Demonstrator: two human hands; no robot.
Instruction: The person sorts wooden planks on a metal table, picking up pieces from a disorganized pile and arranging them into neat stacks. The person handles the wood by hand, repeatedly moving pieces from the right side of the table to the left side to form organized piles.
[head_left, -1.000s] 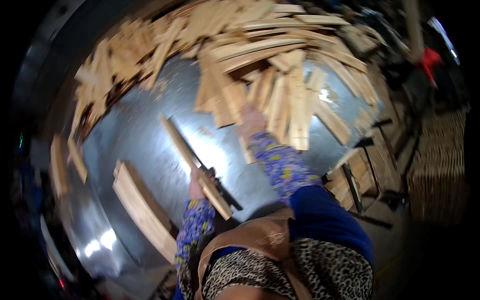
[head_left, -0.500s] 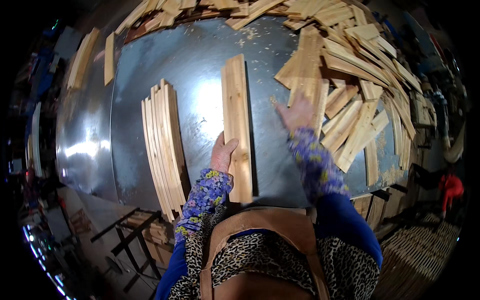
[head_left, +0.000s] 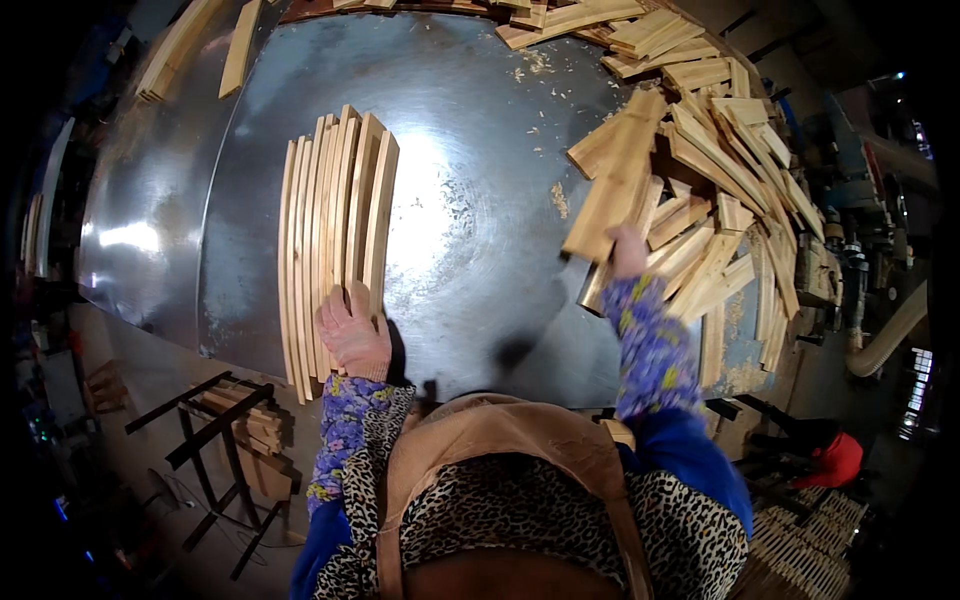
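Several light wooden boards stand on edge side by side in a row on the metal table. My left hand is closed over the near part of this row, its fingers on the rightmost boards, whose tops lean slightly apart. On the right, my right hand grips the near end of a wide wooden board lying at the left side of a loose heap. That board is tilted and overlaps other pieces; my thumb side shows, while the fingers under it are partly hidden.
A jumbled heap of wooden boards covers the table's right side and continues along the far edge. Wood shavings lie beside it. More boards rest at the far left. A dark metal frame stands below the table's left edge.
My left hand has brought its board leftward, and it now stands on edge at the row's right end. My right hand has closed on a board from the heap. The view has shifted.
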